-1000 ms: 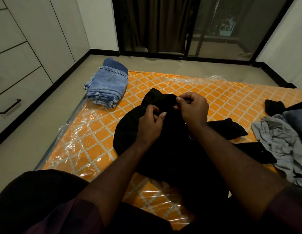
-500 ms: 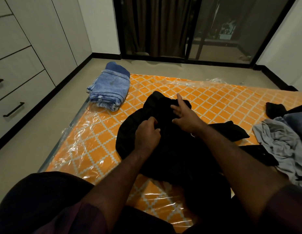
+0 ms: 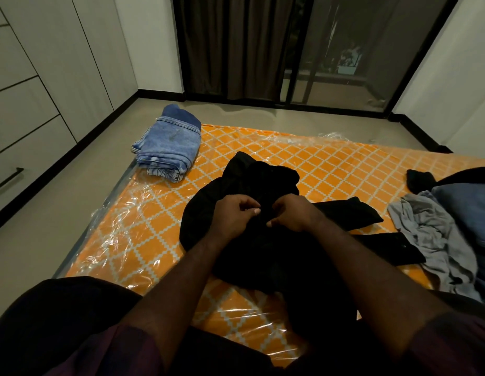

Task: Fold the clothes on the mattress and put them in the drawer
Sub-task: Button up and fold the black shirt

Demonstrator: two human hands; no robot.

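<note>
Both hands are down on the black garment (image 3: pixel 252 185) mid-mattress, close together, nearly touching. Left hand (image 3: pixel 234 214) is curled, thumb and fingers pinched on a bit of the black fabric. Right hand (image 3: pixel 293 214) is curled the same way, pinching fabric just right of the left hand. Fabric is so dark that what exactly sits between the fingertips is hard to make out; looks like a seam or edge, can't confirm.

Black garment is bunched, not flat. Its bulk lies under and beyond the hands, with one piece trailing right toward the unfolded pile and more of it running near, toward the person's lap.

Mattress (image 3: pixel 344 164) is orange with a pale lattice pattern, still in clear plastic wrap, lying on the floor.

Folded jeans (image 3: pixel 168 147) sit on the far-left corner of the mattress, overhanging the edge a little, well apart from the black garment.

Right side: grey garment (image 3: pixel 437 234) crumpled, unfolded, next to a blue garment (image 3: pixel 466 210) at the right edge of the view. Small black item (image 3: pixel 419 179) lies just beyond those, on the mattress.

Drawers (image 3: pixel 21 126) are along the left wall, fronts closed, one dark handle (image 3: pixel 8 179) visible on the lowest front. Well apart from the mattress, with bare floor between.

Far wall: dark curtain (image 3: pixel 236 44) and glass door.
</note>
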